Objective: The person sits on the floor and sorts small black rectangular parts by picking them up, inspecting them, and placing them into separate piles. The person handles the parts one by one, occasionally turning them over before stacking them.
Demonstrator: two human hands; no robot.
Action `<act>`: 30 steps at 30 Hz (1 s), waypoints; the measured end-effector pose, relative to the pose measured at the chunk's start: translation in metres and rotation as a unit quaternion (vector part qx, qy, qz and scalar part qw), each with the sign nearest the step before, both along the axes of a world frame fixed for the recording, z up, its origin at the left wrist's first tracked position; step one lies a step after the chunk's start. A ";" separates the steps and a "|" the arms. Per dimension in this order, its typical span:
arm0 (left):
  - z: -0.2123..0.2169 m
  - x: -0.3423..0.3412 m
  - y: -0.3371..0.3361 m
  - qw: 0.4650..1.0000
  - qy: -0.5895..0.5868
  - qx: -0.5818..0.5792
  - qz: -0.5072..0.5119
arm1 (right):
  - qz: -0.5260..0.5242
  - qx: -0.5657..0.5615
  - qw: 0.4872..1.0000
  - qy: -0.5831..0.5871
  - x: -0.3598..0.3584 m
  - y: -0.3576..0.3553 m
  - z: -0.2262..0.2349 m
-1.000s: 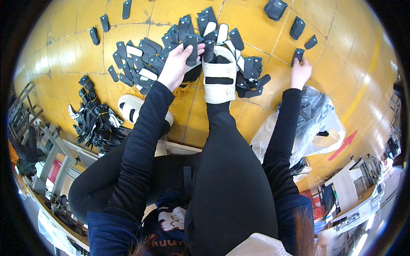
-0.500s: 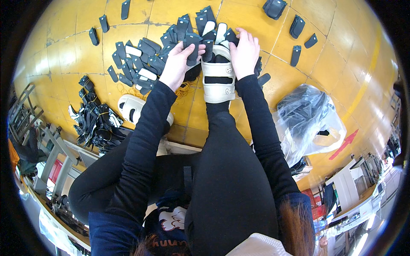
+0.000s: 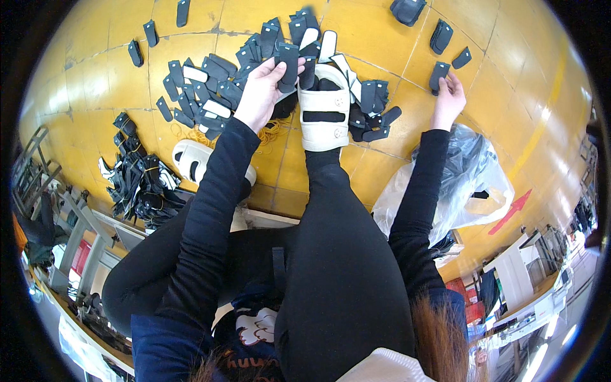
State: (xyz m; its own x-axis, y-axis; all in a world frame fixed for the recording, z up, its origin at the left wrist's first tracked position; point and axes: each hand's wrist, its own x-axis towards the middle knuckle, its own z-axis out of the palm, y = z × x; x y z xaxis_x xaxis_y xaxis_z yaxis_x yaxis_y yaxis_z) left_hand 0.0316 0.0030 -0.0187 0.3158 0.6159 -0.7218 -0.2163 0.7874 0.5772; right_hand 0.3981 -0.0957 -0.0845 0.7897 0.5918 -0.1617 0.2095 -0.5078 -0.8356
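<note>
My left hand (image 3: 259,92) is closed on a flat black round-ended piece (image 3: 288,62), thumb on its face, above a spread pile. A similar black piece (image 3: 307,72) is beside its fingertips; I cannot tell if it is held too. Out to the right, my right hand (image 3: 450,103) is closed on the lower end of another flat black piece (image 3: 437,76) at the floor. Many like it lie in a heap (image 3: 213,86) left of my sandalled foot, some showing white faces. A smaller cluster (image 3: 372,97) is on the foot's right.
My cream sandal (image 3: 324,121) stands between the piles. Bundled black pieces (image 3: 137,181) and a second cream sandal (image 3: 189,162) are at left. A clear plastic bag (image 3: 458,184) sits right. More black pieces (image 3: 441,37) lie far right and far left (image 3: 150,33) on yellow tiles.
My right hand has left the pile by the foot and moved right onto a separate black piece, which has shifted slightly. My left hand stays in place with its piece.
</note>
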 end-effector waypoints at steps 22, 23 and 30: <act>-0.027 -0.015 -0.014 0.938 0.294 0.133 -0.130 | 0.346 0.013 0.920 -0.183 -0.211 0.140 -0.001; -0.026 -0.014 -0.016 0.917 0.335 0.159 -0.147 | 0.347 0.000 0.921 -0.175 -0.208 0.140 -0.003; -0.030 -0.010 -0.005 0.715 0.538 0.410 -0.176 | 0.281 0.099 0.951 0.079 -0.186 0.128 0.011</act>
